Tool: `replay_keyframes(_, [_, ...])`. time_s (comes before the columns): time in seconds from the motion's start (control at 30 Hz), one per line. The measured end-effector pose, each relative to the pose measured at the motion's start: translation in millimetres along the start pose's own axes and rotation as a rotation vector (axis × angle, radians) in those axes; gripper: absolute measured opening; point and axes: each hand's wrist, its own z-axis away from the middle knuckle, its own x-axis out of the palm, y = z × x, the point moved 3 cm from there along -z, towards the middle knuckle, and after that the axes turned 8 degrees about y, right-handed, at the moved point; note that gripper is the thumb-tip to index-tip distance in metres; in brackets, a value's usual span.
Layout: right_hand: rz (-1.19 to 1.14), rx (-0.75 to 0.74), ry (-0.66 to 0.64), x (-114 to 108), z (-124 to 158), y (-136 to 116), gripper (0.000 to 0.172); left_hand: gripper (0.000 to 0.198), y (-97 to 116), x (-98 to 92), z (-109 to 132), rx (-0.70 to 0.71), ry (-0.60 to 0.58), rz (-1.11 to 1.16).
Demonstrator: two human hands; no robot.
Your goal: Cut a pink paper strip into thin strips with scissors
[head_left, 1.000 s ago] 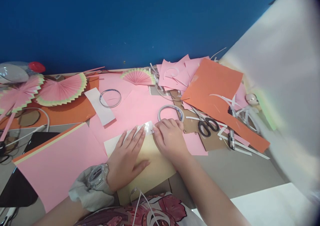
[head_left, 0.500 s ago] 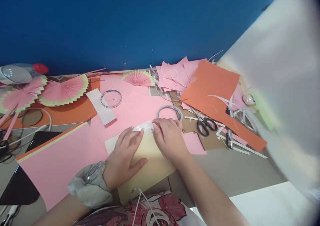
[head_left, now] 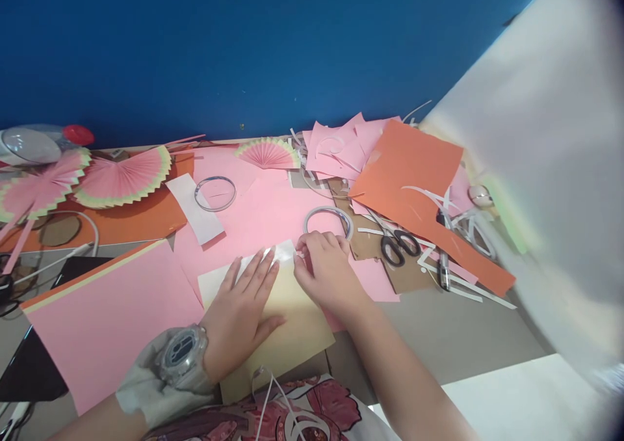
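Observation:
My left hand (head_left: 244, 304) lies flat with fingers stretched out, pressing on a pale yellow sheet (head_left: 292, 324). Under its fingertips runs a glossy white strip (head_left: 284, 252) along the sheet's far edge. At that strip's right end my right hand (head_left: 326, 268) is closed in a pinch; a tiny white bit shows at its fingertips, too small to name. Just beyond the right hand rests a thin roll of tape (head_left: 308, 216). Another thin tape roll (head_left: 215, 194) lies farther left, partly over a white paper piece (head_left: 195, 213).
Scissors (head_left: 392, 251) and a cutter knife (head_left: 443, 268) lie to the right among paper scraps and orange paper (head_left: 409, 164). Pleated pink fans (head_left: 127, 177) line the back left. A stack of pink sheets (head_left: 117, 317) partly covers a black device (head_left: 34, 369).
My left hand has flattened and shifted slightly down and left, uncovering more of the white strip. My right hand has drawn its fingers into a pinch at the strip's end.

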Motion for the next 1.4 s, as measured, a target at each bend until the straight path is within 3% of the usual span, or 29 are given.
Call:
replay_keyframes(0.13, [-0.001, -0.015, -0.017, 0, 0, 2, 0.007, 0.062, 6, -2.8, -11, -0.049, 0.016, 0.032])
replay_keyframes(0.3, [0.008, -0.026, -0.040, 1, 0, 3, 0.006, 0.062, 5, 9.2, -14, 0.063, 0.030, 0.147])
replay_keyframes(0.6, [-0.002, -0.012, -0.021, 3, 2, 4, 0.007, 0.061, 4, 12.8, -11, 0.056, -0.030, 0.151])
replay_keyframes(1.4, [-0.060, 0.056, -0.054, -1, -1, 0, 0.012, 0.075, 4, 15.1, -10, 0.017, 0.017, 0.119])
